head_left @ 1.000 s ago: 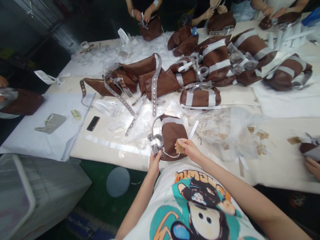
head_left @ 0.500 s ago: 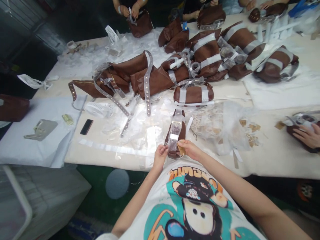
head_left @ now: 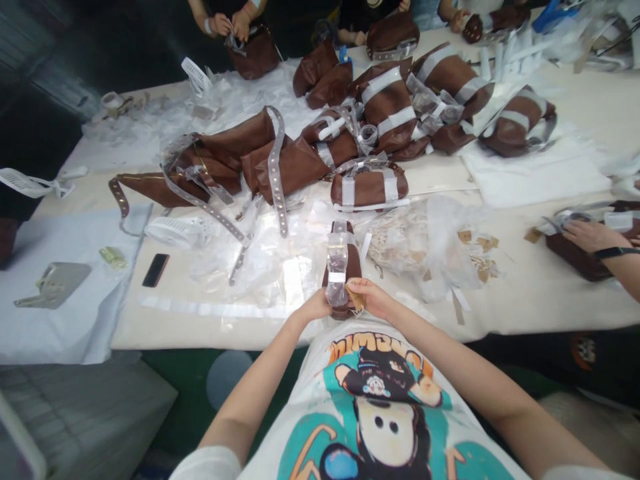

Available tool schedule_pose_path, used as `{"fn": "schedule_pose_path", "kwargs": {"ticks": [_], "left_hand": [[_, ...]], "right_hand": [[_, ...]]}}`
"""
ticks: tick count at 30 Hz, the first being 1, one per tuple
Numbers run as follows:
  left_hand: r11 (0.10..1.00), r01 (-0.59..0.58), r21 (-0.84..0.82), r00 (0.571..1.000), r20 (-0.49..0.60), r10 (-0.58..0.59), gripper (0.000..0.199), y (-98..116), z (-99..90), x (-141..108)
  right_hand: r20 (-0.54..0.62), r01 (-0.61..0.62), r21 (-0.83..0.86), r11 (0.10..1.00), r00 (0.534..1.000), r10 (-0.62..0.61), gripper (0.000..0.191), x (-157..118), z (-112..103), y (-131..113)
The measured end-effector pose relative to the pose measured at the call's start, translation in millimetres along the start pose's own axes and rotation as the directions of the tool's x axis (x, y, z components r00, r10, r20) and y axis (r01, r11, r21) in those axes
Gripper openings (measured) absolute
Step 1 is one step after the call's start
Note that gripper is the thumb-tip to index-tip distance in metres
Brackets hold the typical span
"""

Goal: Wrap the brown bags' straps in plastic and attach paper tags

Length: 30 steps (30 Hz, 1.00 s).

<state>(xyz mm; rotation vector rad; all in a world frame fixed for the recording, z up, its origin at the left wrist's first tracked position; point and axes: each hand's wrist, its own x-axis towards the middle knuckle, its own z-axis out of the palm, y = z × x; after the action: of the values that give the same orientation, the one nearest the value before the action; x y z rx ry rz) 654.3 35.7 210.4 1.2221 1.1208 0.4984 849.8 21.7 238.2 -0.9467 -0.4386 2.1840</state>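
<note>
The fingers of the right hand (head_left: pixel 358 287) are pressed toward the thumb, pinching a small tan card tag (head_left: pixel 353 296) at the lower end of a folded brown bag (head_left: pixel 352 270). The bag is held on end at the near edge of the long table (head_left: pixel 225 327), just in front of the person's shirt (head_left: pixel 380 400). The left hand (head_left: pixel 314 308) is curled around the bag's lower part, with its fingers closed over a clear plastic wrap (head_left: pixel 337 293). A white strip (head_left: pixel 337 277) is seen across this wrap, but whether the tag is fixed in place cannot be told. Farther along the table, several brown bags (head_left: pixel 387 110) are seen banded with white strips, while others with studded clear straps (head_left: pixel 277 175) appear not yet banded. Crumpled plastic sheeting (head_left: pixel 420 247) and scattered tan tags (head_left: pixel 480 261) are spread nearby. A co-worker's hand (head_left: pixel 590 235) is laid on another bag (head_left: pixel 570 257) at the right. The left thumb is hidden, the tag's print cannot be read, and the far workers' hands (head_left: pixel 235 25) are partly cut off by the frame.
</note>
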Motion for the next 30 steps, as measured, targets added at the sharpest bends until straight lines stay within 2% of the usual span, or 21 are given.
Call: {"fn": "schedule_pose_path", "kwargs": {"ticks": [3,7,10,15,18,21,23,25,28,30], "left_hand": [[1.000,0.015,-0.003,0.999,-0.049,-0.015,0.012,-1.1,4.8,-2.8],[0.999,0.034,-0.021,0.984,-0.176,-0.037,0.026,-4.7,10.8,-18.1],[0.999,0.044,0.017,0.973,-0.227,-0.039,0.025,-4.8,10.4,-28.1],[0.975,0.039,0.221,0.977,-0.213,0.009,0.012,6.2,2.2,-31.2],[0.927,0.036,0.373,0.975,-0.216,0.049,0.015,19.1,-1.9,-29.7],[0.779,-0.021,0.626,0.983,-0.131,0.132,0.023,29.0,-1.4,-27.1],[0.699,-0.070,0.711,0.987,-0.051,0.151,0.027,30.3,0.8,-24.1],[0.758,-0.115,0.642,0.990,0.010,0.141,0.032,27.0,2.3,-20.0],[0.902,-0.140,0.409,0.987,0.127,0.096,0.042,18.7,0.7,-12.3],[0.935,-0.126,0.331,0.980,0.187,0.066,0.042,14.9,-2.4,-6.3]], "right_hand": [[0.007,0.029,0.031,0.999,1.000,-0.029,0.037,-3.0,1.4,-5.4],[-0.003,0.056,0.055,0.997,0.998,-0.056,0.040,-6.6,1.9,-8.0],[-0.007,0.051,0.040,0.998,0.999,-0.050,0.041,-7.8,2.8,-7.4],[-0.017,0.019,0.035,0.999,1.000,-0.018,0.040,-6.8,3.1,-4.8],[-0.009,0.017,0.033,0.999,1.000,-0.016,0.037,-5.6,0.7,-2.2],[0.013,0.027,0.042,0.999,1.000,-0.028,0.035,-5.4,-2.1,-0.2],[0.023,0.030,0.052,0.998,0.999,-0.031,0.034,-5.8,-3.1,0.1],[0.027,0.031,0.061,0.998,0.999,-0.033,0.035,-6.2,-3.1,-0.5],[0.017,0.051,0.074,0.996,0.998,-0.052,0.035,-6.5,-2.2,-1.9],[0.003,0.071,0.073,0.995,0.997,-0.072,0.035,-6.6,-1.4,-2.4]]}}
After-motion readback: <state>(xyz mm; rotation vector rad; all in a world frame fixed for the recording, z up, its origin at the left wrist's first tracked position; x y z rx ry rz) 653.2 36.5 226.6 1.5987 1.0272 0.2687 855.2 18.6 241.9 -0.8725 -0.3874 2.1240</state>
